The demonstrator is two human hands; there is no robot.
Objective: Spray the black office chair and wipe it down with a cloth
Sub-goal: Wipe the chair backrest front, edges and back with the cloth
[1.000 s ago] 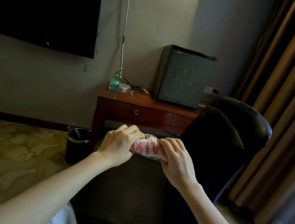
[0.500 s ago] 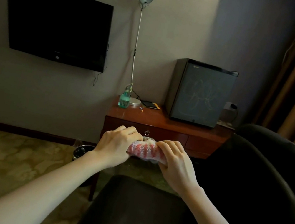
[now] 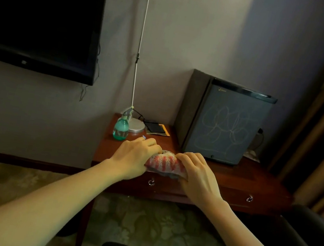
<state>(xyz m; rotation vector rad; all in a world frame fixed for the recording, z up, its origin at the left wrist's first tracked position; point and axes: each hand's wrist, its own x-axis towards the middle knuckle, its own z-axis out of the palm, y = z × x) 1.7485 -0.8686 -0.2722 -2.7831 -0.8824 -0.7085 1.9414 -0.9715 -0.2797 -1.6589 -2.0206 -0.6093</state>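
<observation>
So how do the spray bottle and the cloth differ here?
The cloth is bunched, gripped by the left hand and the right hand; the spray bottle stands upright, untouched, on the wooden desk. The cloth is striped red and white; the spray bottle is translucent green. Both are near the desk.

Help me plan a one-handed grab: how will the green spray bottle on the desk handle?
The spray bottle looks like translucent plastic, so probably light and squeezable. Its round, wide body on the desk should stand steadily; tipped over, it would likely roll.
</observation>
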